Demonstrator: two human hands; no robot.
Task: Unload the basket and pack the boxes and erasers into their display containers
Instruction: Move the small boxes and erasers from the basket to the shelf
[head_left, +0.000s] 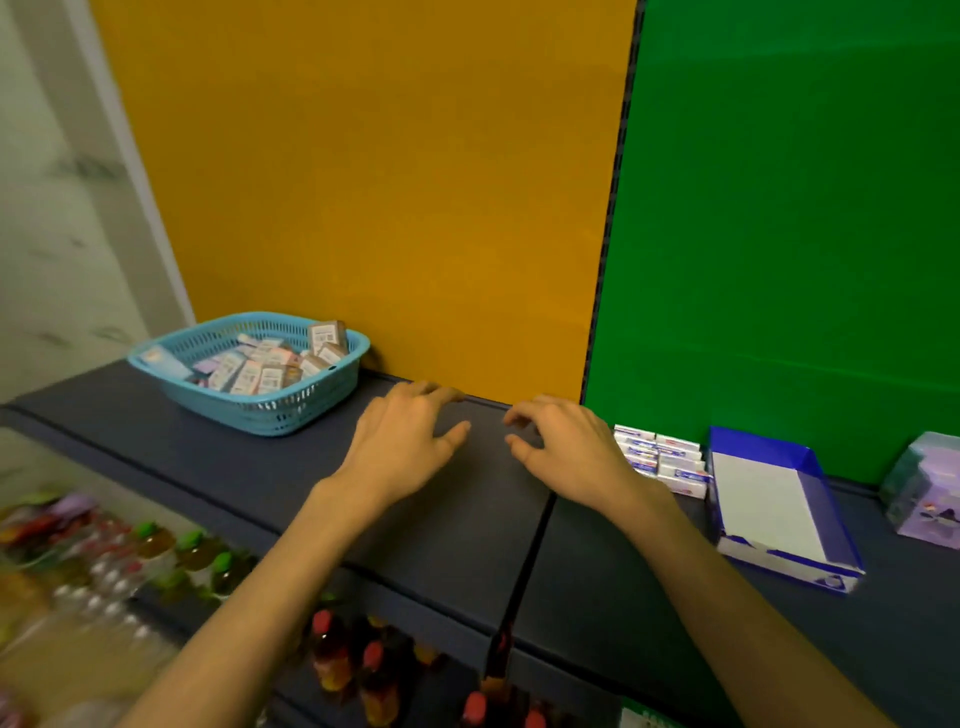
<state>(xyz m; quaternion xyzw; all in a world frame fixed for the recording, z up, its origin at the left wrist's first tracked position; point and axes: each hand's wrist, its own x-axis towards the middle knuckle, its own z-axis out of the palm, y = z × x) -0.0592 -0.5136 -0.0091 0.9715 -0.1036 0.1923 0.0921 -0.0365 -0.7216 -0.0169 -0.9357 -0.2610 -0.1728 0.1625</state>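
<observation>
- My left hand (402, 441) lies palm down on the dark counter (208, 467), fingers loose and slightly spread, holding nothing.
- My right hand (563, 449) is just beside it, also over the counter, fingers lightly curled, nothing in them. Whether the fingertips touch the surface I cannot tell.
- Both hands sit near the back edge, where the orange panel (363, 182) meets the green panel (779, 208).
- Basket (291, 410), light blue plastic, stands on the counter to my far left, against the orange panel, well apart from my left hand.
- Small boxes (260, 369) fill the basket in a loose heap, labels up; one stands tilted at the back rim. Print too blurred to read.
- Erasers (660, 457), white with blue and red print, sit in rows on the counter just to the right of my right hand, before the green panel.
- Blue tray (826, 499), an open cardboard display container with a white inside, is just right of the erasers; nothing in it.
- Purple box (930, 493) is at the far right edge, partly cut off.
- Bottles (337, 660) with red and green caps stand on the shelf below the counter, blurred.
</observation>
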